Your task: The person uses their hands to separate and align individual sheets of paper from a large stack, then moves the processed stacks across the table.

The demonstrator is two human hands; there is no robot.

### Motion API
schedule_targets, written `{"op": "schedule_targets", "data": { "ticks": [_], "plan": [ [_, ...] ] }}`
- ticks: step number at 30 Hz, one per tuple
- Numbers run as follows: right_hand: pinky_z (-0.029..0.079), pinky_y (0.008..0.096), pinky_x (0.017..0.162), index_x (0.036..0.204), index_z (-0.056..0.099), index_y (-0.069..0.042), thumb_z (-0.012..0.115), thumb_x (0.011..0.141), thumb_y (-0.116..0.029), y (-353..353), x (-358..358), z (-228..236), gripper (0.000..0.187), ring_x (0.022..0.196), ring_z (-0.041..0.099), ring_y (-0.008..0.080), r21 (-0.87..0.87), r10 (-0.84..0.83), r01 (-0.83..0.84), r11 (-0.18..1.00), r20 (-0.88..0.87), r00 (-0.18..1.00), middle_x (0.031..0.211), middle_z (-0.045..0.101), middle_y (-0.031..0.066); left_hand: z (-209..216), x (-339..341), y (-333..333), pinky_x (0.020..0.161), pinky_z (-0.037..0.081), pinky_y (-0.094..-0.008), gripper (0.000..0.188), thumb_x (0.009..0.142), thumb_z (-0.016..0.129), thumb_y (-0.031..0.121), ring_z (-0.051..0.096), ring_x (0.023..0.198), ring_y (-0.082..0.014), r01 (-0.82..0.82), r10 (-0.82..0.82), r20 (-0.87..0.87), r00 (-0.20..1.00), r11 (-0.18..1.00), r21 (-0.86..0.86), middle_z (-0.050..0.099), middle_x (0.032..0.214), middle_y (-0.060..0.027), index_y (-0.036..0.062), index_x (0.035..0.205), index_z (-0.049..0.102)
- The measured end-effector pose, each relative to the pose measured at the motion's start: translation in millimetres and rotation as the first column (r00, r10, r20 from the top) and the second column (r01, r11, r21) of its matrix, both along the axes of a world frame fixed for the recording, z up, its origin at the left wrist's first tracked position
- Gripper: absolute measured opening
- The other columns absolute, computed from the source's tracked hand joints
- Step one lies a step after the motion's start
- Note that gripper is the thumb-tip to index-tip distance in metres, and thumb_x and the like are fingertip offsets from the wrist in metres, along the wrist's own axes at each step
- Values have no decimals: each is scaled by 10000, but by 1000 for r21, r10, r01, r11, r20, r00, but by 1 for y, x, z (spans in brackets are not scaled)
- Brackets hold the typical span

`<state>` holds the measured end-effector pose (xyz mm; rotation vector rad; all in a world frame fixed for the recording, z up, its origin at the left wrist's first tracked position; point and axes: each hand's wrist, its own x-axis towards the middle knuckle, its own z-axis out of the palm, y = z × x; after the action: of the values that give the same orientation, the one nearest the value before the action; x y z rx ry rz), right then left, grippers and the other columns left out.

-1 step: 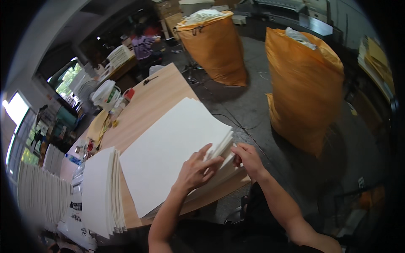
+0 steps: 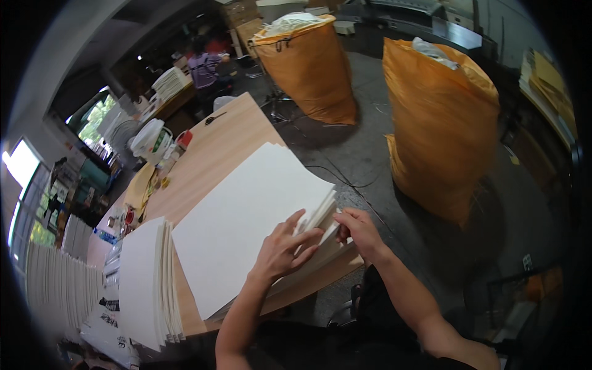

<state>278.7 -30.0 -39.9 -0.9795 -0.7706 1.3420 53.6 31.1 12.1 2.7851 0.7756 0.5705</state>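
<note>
A thick stack of large white sheets (image 2: 246,216) lies on a wooden table (image 2: 228,135). Its near right corner is fanned out and lifted. My left hand (image 2: 280,250) rests flat on top of the stack near that corner, with its fingers spread and the fingertips at the raised sheet edges. From the right, my right hand (image 2: 357,231) pinches the corner of some of the fanned sheets between thumb and fingers.
A second pile of white sheets (image 2: 145,283) sits on the table's near left end, with more white stacks (image 2: 61,283) beyond it. Bottles and a white jug (image 2: 151,139) stand along the far edge. Two tall orange sacks (image 2: 308,68) (image 2: 441,123) stand on the floor. A person (image 2: 203,65) works at the back.
</note>
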Motion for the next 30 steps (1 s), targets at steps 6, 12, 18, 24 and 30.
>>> {"op": "schedule_targets", "data": {
  "ticks": [6, 12, 18, 24, 30],
  "plan": [
    [463, 267, 548, 776, 584, -77, 616, 1017, -251, -4, 5, 6, 299, 611, 630, 139, -33, 11, -13, 999, -70, 997, 652, 584, 25, 8, 9, -8, 888, 573, -443, 551, 783, 832, 485, 627, 1120, -359, -10, 11, -44, 999, 1000, 10, 519, 1470, -148, 366, 1301, 683],
    [473, 269, 555, 770, 580, -69, 615, 1021, -262, -2, 9, 3, 319, 619, 633, 139, -10, 56, -55, 998, 7, 998, 661, 589, 27, 17, 9, -4, 966, 563, -444, 580, 713, 909, 353, 636, 1157, -359, 26, -27, -39, 999, 999, -35, 533, 1467, -160, 278, 1259, 727],
    [478, 278, 531, 765, 577, -63, 624, 1016, -305, -5, 14, 4, 351, 622, 643, 140, 52, 83, -85, 995, 34, 996, 659, 592, 21, 20, 7, -4, 977, 560, -446, 499, 825, 824, 246, 630, 1187, -367, 17, -25, -105, 994, 997, -78, 506, 1504, -173, 287, 1306, 699],
    [476, 269, 524, 759, 578, -61, 623, 1011, -299, -5, 2, -2, 349, 617, 649, 139, 122, -118, 71, 990, 448, 886, 641, 597, 30, 8, 10, -5, 922, 564, -447, 470, 927, 658, 137, 630, 1148, -372, 12, -14, -105, 994, 1000, -13, 442, 1553, -185, 363, 1340, 660],
    [471, 255, 551, 768, 592, -65, 590, 1037, -243, 0, 9, -2, 323, 610, 652, 141, 39, 56, -53, 998, -89, 994, 654, 622, 46, 12, 9, -12, 899, 571, -442, 432, 818, 826, 284, 631, 1138, -372, 5, -5, -44, 999, 1000, -3, 471, 1520, -177, 313, 1229, 696]
  ]
}}
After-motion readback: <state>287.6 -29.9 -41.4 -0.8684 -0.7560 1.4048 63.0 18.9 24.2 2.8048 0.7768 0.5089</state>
